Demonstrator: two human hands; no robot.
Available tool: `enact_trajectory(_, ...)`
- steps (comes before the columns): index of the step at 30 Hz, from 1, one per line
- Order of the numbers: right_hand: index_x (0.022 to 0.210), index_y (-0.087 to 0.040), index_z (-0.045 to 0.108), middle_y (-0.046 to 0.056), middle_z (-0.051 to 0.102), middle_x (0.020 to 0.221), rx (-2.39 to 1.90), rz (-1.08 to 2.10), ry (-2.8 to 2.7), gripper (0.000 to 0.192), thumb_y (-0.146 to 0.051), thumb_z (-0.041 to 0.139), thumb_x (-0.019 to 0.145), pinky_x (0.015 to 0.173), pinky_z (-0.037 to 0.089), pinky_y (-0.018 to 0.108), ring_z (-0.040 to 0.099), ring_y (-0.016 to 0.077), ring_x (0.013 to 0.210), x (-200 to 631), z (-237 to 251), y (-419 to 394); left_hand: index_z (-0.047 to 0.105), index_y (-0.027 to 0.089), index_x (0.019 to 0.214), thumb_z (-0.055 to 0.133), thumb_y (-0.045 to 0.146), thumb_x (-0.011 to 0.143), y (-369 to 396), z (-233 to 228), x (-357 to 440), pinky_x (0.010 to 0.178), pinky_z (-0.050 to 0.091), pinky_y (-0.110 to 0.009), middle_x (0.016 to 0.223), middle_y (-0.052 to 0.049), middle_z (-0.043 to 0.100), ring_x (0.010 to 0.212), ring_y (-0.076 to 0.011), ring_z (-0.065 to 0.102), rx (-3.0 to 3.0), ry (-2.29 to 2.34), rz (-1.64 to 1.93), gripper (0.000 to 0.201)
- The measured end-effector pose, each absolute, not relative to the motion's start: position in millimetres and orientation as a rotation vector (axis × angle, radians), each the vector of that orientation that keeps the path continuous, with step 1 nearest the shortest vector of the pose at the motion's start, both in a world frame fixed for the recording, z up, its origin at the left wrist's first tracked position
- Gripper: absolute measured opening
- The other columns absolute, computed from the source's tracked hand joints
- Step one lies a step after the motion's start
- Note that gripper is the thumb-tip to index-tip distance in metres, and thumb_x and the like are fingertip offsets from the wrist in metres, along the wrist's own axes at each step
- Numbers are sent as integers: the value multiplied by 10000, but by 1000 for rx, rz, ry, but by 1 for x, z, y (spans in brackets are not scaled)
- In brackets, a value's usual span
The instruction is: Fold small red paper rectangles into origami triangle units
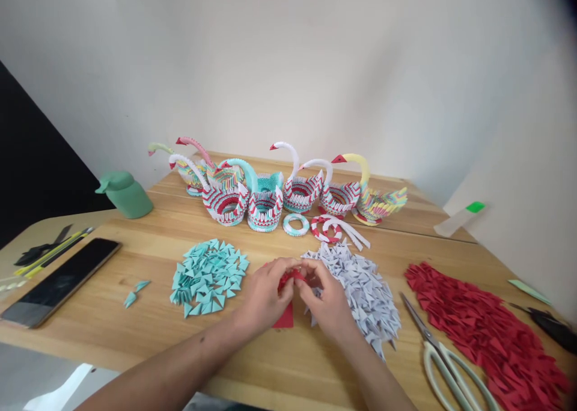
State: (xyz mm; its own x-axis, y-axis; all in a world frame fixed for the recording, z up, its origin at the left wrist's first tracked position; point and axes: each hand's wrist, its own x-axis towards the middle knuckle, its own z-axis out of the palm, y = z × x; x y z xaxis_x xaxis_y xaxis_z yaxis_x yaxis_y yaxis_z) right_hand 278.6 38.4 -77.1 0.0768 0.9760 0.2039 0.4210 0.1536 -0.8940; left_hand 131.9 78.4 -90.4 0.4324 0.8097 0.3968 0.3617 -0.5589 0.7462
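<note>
My left hand (264, 294) and my right hand (332, 303) meet at the middle of the table, fingers pinched together on a small piece of red paper (295, 275). Fingers cover much of the piece, so its exact folded shape is hidden. Beneath my hands, a flat red paper (283, 318) lies on the wood. To the left of my left hand is a pile of teal folded paper triangles (208, 273). White folded triangles (367, 294) are heaped right beside my right hand. A larger pile of red folded triangles (484, 336) spreads farther right.
Several folded-paper swans (225, 205) stand in rows at the back. Before them lie a teal-white ring (287, 225) and a red-white ring (317, 228). Scissors (435, 342) rest at right. A phone (63, 282) and a green lidded pot (128, 196) are at left.
</note>
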Motion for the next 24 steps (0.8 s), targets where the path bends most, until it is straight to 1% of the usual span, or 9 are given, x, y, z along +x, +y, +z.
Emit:
enact_trajectory(3,1069,-206,590,21,619,829,-1342,939,-1463,258,-344,530,859,680,473,272,588,172,752,286,-72,39,562,211,1087,514,46,763,85,-93,131,814,500,-295,967,-31,699,865,-171,650,1902,960,1035,367)
enact_trajectory(6,1073,-200,617,20,616,796,-1338,967,-1424,292,-390,495,888,687,466,276,586,172,747,293,-72,40,529,176,1095,517,88,782,90,-94,131,748,515,-259,912,-43,695,819,-153,658,1671,894,1028,325)
enact_trajectory(9,1053,-216,635,15,619,809,-1372,912,-1428,255,-356,547,860,674,464,270,587,167,735,294,-76,41,517,156,1082,533,123,786,92,-94,131,712,508,-249,871,-48,686,800,-153,655,1560,840,984,299)
enact_trajectory(14,984,-223,668,30,663,888,-1366,835,-1491,189,-287,577,832,763,475,289,625,189,828,292,-77,41,518,157,1060,540,150,787,90,-96,133,720,493,-258,856,-43,674,792,-152,640,1512,783,951,274)
enact_trajectory(17,957,-228,673,27,683,902,-1374,866,-1508,164,-273,575,833,769,476,283,633,187,842,292,-76,41,523,160,1056,537,138,780,89,-96,134,731,491,-264,878,-48,670,822,-160,637,1509,770,954,277)
enact_trajectory(21,897,-217,679,33,701,885,-1385,841,-1520,135,-276,582,821,747,482,285,642,193,813,291,-75,40,529,172,1085,522,94,770,86,-95,134,740,496,-262,887,-41,673,830,-158,642,1554,786,960,324)
enact_trajectory(24,861,-207,664,35,700,845,-1393,813,-1526,124,-292,584,821,713,489,278,646,190,779,290,-76,40,520,211,1151,526,81,774,84,-95,132,766,500,-263,906,-20,679,840,-151,642,1639,805,992,399)
